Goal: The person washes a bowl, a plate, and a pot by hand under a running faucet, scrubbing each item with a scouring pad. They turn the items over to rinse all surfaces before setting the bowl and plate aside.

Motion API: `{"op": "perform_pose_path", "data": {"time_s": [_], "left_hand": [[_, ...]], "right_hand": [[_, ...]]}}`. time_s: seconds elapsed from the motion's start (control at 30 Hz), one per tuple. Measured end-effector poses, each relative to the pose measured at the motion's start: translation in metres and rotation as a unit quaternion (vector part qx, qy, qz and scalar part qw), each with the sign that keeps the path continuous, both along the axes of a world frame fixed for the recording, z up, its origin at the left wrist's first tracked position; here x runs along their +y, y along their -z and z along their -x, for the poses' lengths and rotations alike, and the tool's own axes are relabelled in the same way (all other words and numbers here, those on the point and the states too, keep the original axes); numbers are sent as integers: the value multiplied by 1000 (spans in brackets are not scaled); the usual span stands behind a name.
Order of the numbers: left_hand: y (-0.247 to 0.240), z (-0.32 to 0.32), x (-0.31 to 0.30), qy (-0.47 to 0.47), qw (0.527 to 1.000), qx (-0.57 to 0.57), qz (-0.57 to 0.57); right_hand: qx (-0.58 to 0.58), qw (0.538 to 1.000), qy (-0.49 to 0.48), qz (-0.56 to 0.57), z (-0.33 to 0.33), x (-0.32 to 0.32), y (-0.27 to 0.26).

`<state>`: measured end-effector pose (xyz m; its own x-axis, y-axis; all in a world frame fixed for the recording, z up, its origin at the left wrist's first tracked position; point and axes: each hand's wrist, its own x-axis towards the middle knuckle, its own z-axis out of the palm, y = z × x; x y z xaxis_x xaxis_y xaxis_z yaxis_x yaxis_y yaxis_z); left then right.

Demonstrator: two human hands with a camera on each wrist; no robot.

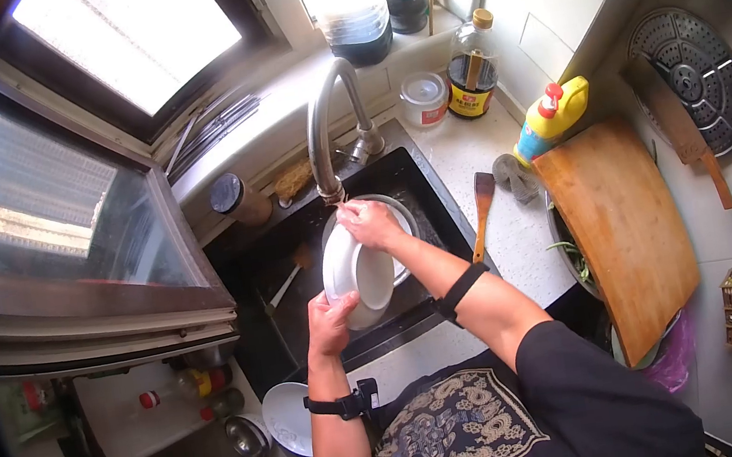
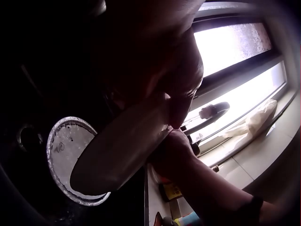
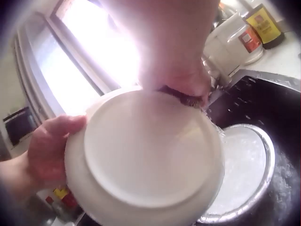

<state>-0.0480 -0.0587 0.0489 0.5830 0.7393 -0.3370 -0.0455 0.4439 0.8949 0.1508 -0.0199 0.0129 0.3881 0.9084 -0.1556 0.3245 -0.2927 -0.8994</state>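
Note:
A white plate [image 1: 374, 276] is held tilted above the sink, its ringed underside facing the right wrist camera. My left hand [image 1: 331, 325] grips its near left edge, thumb on the underside. At the far rim, close under the tap's mouth, my right hand [image 1: 370, 224] holds the plate with curled fingers. A dark brownish patch shows by those fingers in the right wrist view; I cannot tell what it is. Below sits a round metal-rimmed basin [image 3: 241, 169] with whitish water, partly hidden by the plate. The curved tap [image 1: 317, 132] stands over both.
The black sink [image 1: 249, 292] holds a white-handled brush [image 1: 285, 285]. A wooden-handled spatula [image 1: 482, 212], a yellow bottle [image 1: 554, 120] and a sauce bottle [image 1: 471, 73] stand or lie on the right counter. A cutting board [image 1: 624, 230] leans over a pot. A white bowl [image 1: 288, 419] sits at lower left.

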Motion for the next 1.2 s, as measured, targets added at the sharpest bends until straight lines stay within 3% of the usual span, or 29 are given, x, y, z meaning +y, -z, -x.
{"op": "perform_pose_path", "data": {"time_s": [0.03,0.1,0.13,0.2,0.27,0.3,0.4,0.47,0.53,0.57,0.67,0.7,0.8,0.83,0.93,1.0,1.07,1.13,1.2], "left_hand": [[0,-1,-1,-6,1000,-5,3],[6,-2,2,-15,1000,-21,1],[19,-1,5,-17,999,-28,-3],[19,-8,7,-54,997,-59,-4],[1,-27,1,-120,987,-109,4],[15,-19,4,-101,992,-77,7],[29,-1,8,-1,1000,16,-7],[10,-5,1,-31,999,-42,9],[12,-4,-2,-68,994,-85,-10],[8,-5,-4,-84,986,-141,14],[17,-14,-8,-184,952,-236,68],[25,-14,-8,-195,950,-230,78],[21,-9,-14,-104,971,-206,69],[18,-3,-14,-76,971,-207,93],[12,19,-2,-15,962,-204,182],[11,25,5,3,946,-186,266],[11,18,9,4,948,-182,262],[11,9,10,-7,950,-190,248],[5,0,4,27,970,-141,198]], "right_hand": [[-92,992,-9,-81,4,-1,10],[-274,931,-31,-239,19,-11,23],[-95,971,-40,-216,33,-26,-10],[-193,913,-135,-334,55,-43,-21],[-181,903,-162,-354,50,-42,-26],[-175,898,-177,-362,47,-41,-27],[-15,987,-71,-142,13,-15,-13],[128,989,30,-63,-13,1,33],[254,965,66,5,-25,-13,56],[379,918,110,39,-19,-28,37],[536,826,171,0,5,-54,49],[530,806,263,2,15,-55,48],[439,857,271,2,2,-53,34],[398,885,242,-25,-8,-49,37],[394,918,25,-35,-46,-42,12],[300,953,-38,13,-57,-36,-15],[269,957,-98,53,-60,-29,-28],[237,958,-160,9,-58,-26,-31],[64,980,-187,-9,-48,-21,-20]]}}
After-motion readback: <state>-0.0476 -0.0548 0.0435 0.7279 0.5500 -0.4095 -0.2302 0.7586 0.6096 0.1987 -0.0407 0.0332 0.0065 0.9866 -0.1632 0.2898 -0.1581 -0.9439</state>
